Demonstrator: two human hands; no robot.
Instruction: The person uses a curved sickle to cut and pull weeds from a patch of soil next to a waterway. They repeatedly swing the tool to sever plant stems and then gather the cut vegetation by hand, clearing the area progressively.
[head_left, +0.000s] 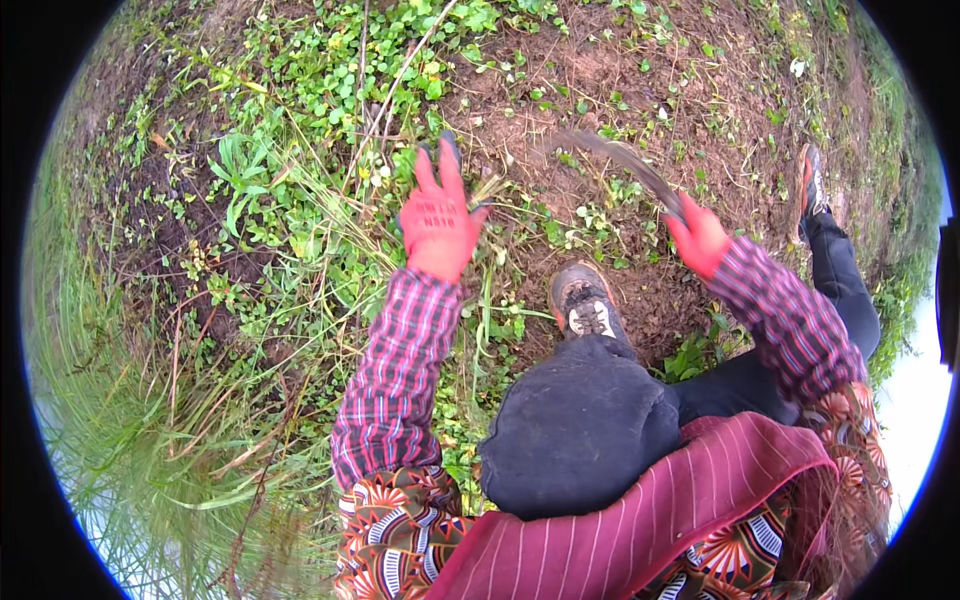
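Observation:
My left hand (439, 217), in a red glove with dark fingertips and printed marks on its back, is low over the weeds. A tuft of grass stems (487, 191) sticks out between its thumb and fingers, and long grass blades trail from its other side. The palm side is hidden. In my right hand (697, 236), also red-gloved, is a sickle. The curved blade (619, 157) of the sickle points left above bare soil, its tip blurred. Low green leafy plants (337, 90) grow just beyond my left hand.
One shoe (589, 304) of mine stands on the soil between my hands; the other shoe (811, 180) is far right. Thin dry stalks (401, 75) lean near my left fingers. Tall grass (150, 457) fills the lower left, and brown soil (600, 52) with scattered weeds lies ahead.

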